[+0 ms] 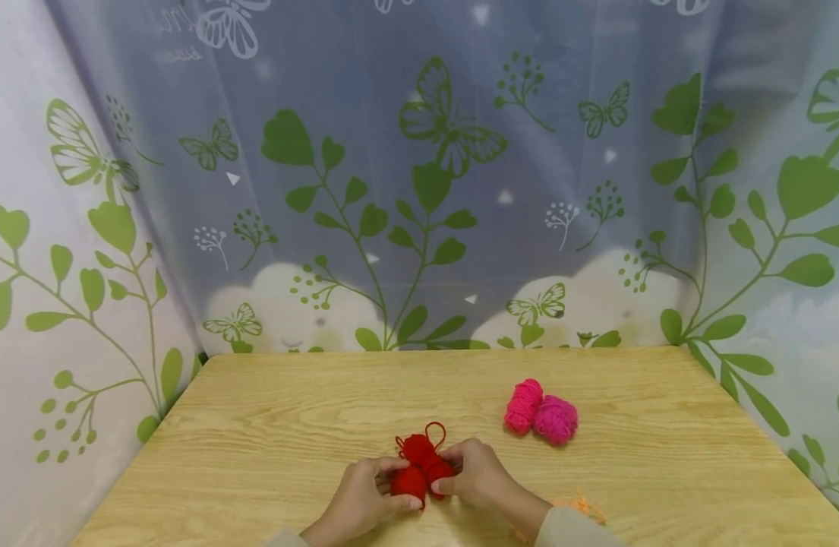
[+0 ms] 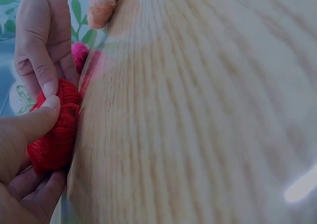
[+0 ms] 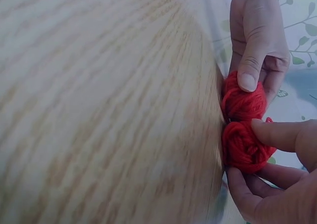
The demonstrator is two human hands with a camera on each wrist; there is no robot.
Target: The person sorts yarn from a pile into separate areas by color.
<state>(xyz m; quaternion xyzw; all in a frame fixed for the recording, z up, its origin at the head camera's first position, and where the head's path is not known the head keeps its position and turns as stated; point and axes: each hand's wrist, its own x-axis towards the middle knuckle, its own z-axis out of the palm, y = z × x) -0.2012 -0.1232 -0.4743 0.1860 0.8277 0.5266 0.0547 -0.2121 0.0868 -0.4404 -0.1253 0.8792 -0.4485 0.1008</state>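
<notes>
A small red yarn bundle [image 1: 419, 462] with a loose loop lies on the wooden table [image 1: 269, 448] near its front edge. My left hand [image 1: 400, 488] pinches its near left lobe between thumb and fingers. My right hand [image 1: 445, 472] pinches the right side. In the left wrist view my left hand [image 2: 30, 129] has its thumb on top of the red yarn bundle [image 2: 54, 140], and the right hand [image 2: 42, 45] grips it from the far side. The right wrist view shows my right hand [image 3: 280, 140] and left hand [image 3: 255, 40] holding the two red lobes [image 3: 242, 130] against the tabletop.
Two pink yarn bundles [image 1: 540, 414] lie side by side to the right, behind my right hand. A bit of orange yarn [image 1: 583, 503] lies by my right sleeve. A curtain [image 1: 426, 190] printed with leaves and butterflies hangs around the table's back and sides.
</notes>
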